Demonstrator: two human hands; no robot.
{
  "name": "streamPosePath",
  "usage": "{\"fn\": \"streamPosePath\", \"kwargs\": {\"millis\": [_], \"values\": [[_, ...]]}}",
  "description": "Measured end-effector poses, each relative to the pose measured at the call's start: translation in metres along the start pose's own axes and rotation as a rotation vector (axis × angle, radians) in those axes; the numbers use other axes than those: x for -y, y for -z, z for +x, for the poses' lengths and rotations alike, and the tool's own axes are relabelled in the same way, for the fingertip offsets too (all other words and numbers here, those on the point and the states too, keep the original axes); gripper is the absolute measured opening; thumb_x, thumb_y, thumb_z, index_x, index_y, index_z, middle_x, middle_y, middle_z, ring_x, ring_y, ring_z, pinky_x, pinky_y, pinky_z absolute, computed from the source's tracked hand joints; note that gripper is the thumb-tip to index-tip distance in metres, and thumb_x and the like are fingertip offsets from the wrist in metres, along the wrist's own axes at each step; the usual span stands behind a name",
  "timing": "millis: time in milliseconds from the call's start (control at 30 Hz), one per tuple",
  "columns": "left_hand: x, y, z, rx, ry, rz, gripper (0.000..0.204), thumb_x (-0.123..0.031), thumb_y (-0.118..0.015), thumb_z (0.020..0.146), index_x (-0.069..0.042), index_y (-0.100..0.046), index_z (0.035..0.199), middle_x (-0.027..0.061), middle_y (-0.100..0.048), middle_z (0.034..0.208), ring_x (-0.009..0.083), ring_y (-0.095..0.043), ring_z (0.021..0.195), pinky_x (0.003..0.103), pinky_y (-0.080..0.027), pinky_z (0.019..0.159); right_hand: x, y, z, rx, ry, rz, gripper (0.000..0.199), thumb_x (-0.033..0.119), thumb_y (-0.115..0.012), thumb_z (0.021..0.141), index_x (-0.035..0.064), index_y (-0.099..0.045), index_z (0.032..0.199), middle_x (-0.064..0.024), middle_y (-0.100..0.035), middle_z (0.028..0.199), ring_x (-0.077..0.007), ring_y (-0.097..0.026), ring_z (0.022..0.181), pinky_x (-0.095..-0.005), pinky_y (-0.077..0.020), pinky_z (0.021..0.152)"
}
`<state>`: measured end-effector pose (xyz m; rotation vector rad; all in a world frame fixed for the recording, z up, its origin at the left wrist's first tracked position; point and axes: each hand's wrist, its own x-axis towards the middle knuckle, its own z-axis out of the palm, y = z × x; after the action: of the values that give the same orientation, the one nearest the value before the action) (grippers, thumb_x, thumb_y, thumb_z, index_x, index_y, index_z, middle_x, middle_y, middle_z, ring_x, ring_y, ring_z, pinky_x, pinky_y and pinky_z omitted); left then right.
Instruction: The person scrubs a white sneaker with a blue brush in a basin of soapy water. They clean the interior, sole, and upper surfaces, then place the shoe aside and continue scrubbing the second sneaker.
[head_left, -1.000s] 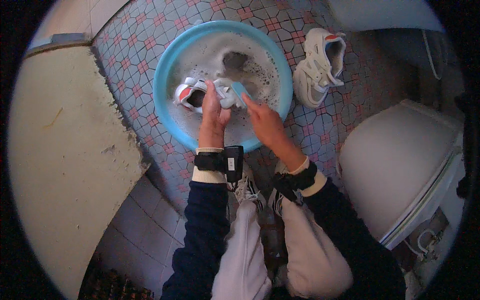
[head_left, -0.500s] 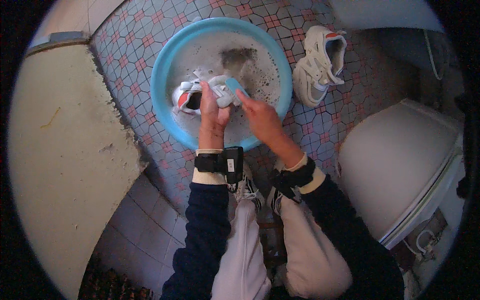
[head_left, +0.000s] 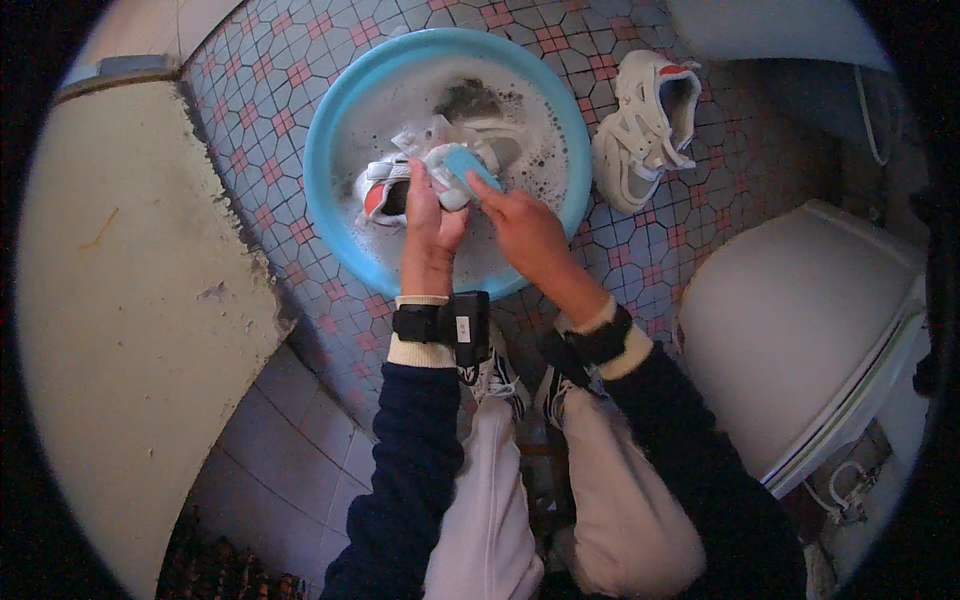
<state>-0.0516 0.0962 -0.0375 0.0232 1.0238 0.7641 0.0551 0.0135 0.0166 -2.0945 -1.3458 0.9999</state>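
Observation:
Over a light-blue basin [head_left: 318,190] of soapy, greyish water, my left hand [head_left: 432,222] is closed around a white sneaker [head_left: 381,172] with a red-orange lining at its heel. The shoe's opening points to the left, and foam covers part of its toe. My right hand [head_left: 520,228] grips a light-blue brush [head_left: 468,166], pressing its head on the toe part of the shoe. The bristles are hidden beneath the brush. Another pale form [head_left: 500,142] lies in the suds just beyond; I cannot tell what it is.
A second white sneaker [head_left: 645,130] lies on the patterned tile floor [head_left: 270,130], right of the basin. A rounded white fixture [head_left: 800,320] stands at the right. A worn, pale ledge [head_left: 150,280] fills the left side. My feet are close to the basin's near edge.
The brush has shifted slightly down and left along the shoe's toe. Foam has gathered there, and the pale form beyond shows more clearly. Both hands keep their holds.

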Motion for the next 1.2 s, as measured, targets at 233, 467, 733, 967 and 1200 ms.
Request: {"fn": "streamPosePath", "kwargs": {"millis": [233,467,733,967,1200], "values": [[0.003,-0.001,-0.002,0.043,-0.049,-0.021,0.039,-0.036,-0.038,0.095,-0.006,-0.048,0.119,0.0101,-0.056,0.113,0.0258,-0.055,0.102,0.041,-0.045,0.089,-0.015,-0.005,0.049,-0.166,0.021,0.126,0.042,0.014,-0.046,0.087,0.0219,-0.047,0.128,-0.0236,-0.06,0.086,-0.0376,-0.06,0.08,-0.0471,-0.0471,0.07],[0.012,0.005,-0.03,0.025,-0.031,-0.232,0.034,-0.019,-0.059,0.085,-0.006,-0.051,0.116,0.0096,-0.059,0.109,0.0257,-0.057,0.101,0.041,-0.046,0.088,-0.032,0.003,0.026,-0.16,-0.126,0.225,0.039,0.021,-0.048,0.089,0.0256,-0.047,0.128,-0.0201,-0.061,0.09,-0.04,-0.059,0.082,-0.0459,-0.0464,0.072],[-0.001,0.005,-0.03,0.049,0.009,-0.28,0.042,-0.025,-0.057,0.087,-0.007,-0.044,0.123,0.0117,-0.05,0.124,0.0304,-0.047,0.115,0.05,-0.032,0.101,-0.006,0.019,0.013,-0.168,-0.03,0.063,0.04,0.02,-0.047,0.088,0.0251,-0.048,0.127,-0.0178,-0.058,0.085,-0.039,-0.059,0.074,-0.0477,-0.0468,0.065],[0.001,0.001,-0.028,0.019,-0.094,-0.097,0.04,-0.019,-0.048,0.092,-0.006,-0.039,0.128,0.0119,-0.046,0.128,0.028,-0.046,0.116,0.045,-0.035,0.101,0.02,-0.006,0.01,-0.09,0.07,-0.259,0.044,0.012,-0.049,0.083,0.0261,-0.051,0.125,-0.0131,-0.056,0.082,-0.0338,-0.06,0.071,-0.0449,-0.0478,0.062],[-0.003,0.0,-0.026,0.114,-0.069,-0.158,0.043,-0.024,-0.042,0.093,-0.002,-0.037,0.129,0.0141,-0.045,0.129,0.0284,-0.044,0.118,0.044,-0.03,0.104,0.013,-0.02,0.056,-0.095,0.04,-0.248,0.042,0.016,-0.047,0.084,0.0262,-0.05,0.125,-0.0163,-0.058,0.086,-0.0364,-0.06,0.075,-0.0468,-0.0475,0.062]]}}
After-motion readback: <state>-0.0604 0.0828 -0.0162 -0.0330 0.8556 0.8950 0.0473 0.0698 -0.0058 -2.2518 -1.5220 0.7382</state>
